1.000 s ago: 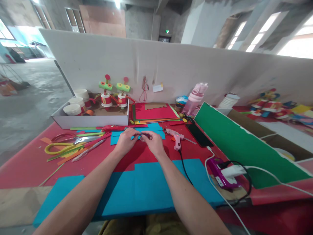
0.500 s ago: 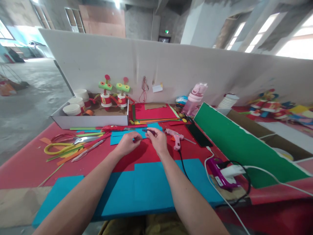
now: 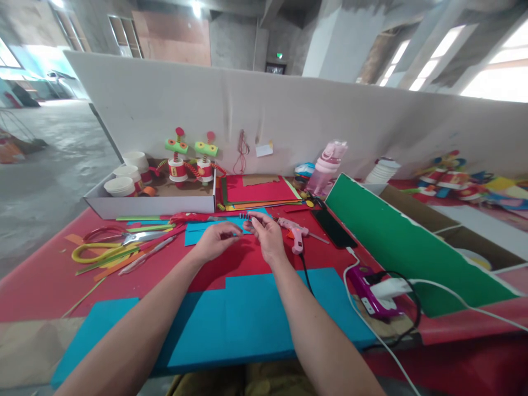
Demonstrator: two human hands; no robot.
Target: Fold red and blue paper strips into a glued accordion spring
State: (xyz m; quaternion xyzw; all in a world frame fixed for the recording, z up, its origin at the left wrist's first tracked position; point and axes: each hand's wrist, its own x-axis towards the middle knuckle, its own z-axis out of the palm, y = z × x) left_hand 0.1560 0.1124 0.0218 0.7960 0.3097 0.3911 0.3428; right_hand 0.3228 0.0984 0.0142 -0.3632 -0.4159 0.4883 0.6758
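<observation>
Between the thumb and fingers of my right hand [image 3: 268,236] is a small dark coiled strip [image 3: 245,216], its loops sticking out to the left above blue paper; it resembles a paper spring. Just left of it, my left hand [image 3: 216,240] hovers with bent fingers and a gap between thumb and forefinger. Nothing shows in it. Under both hands lie blue paper pieces [image 3: 197,233] on the red table cover. A pink hot glue gun [image 3: 297,235] rests right of my right hand. Large blue sheets [image 3: 256,313] lie along the near edge, under my forearms.
Scissors [image 3: 142,236], paper strips and a pen [image 3: 146,256] lie at left. Behind them, a white box [image 3: 152,207] holds paper cups [image 3: 119,187] and two cup figures [image 3: 177,168]. A phone [image 3: 336,228], purple power strip [image 3: 371,294], cables and green board [image 3: 396,242] occupy the right.
The coil now shows more of its loops beyond my right fingertips. My left fingers have straightened a little and shifted slightly right. The camera view has moved slightly.
</observation>
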